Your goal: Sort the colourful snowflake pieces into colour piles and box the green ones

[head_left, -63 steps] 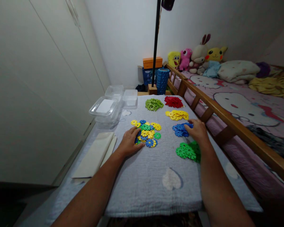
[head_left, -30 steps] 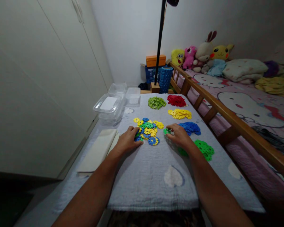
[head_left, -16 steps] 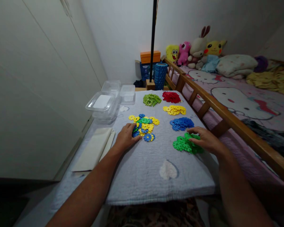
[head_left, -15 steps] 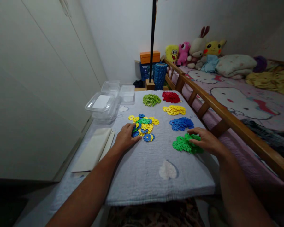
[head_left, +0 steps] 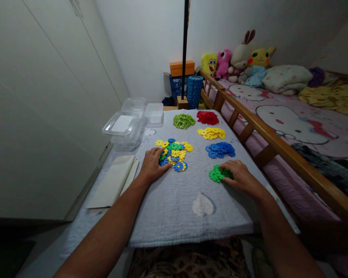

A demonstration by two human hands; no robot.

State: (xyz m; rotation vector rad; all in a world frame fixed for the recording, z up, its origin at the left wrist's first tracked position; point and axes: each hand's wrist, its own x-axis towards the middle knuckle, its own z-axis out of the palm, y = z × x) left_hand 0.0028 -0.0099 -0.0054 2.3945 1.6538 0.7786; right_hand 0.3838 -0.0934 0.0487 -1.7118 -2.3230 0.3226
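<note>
My left hand [head_left: 154, 164] rests on the cloth against the left edge of a mixed pile of yellow, blue and green snowflake-shaped plastic discs [head_left: 179, 155]. Its thumb and fingers are spread, with some blue and green discs between them. On the right, my right hand [head_left: 237, 175] cups the green discs [head_left: 215, 173] from their right side, thumb and fingers apart. The hand hides part of that green pile. Just beyond it lies a pile of blue discs [head_left: 220, 150], and farther back a pile of yellow discs [head_left: 211, 133].
Red pieces [head_left: 208, 117] and light green pieces [head_left: 184, 121] lie at the table's far end. Clear plastic containers [head_left: 124, 129] stand at the back left, behind a folded beige cloth [head_left: 113, 183]. A wooden bed rail [head_left: 263, 143] runs along the right side.
My right hand has moved left and down over the green discs, covering more of them and drawing the pile together. My left hand stays by the mixed pile. The view has shifted slightly.
</note>
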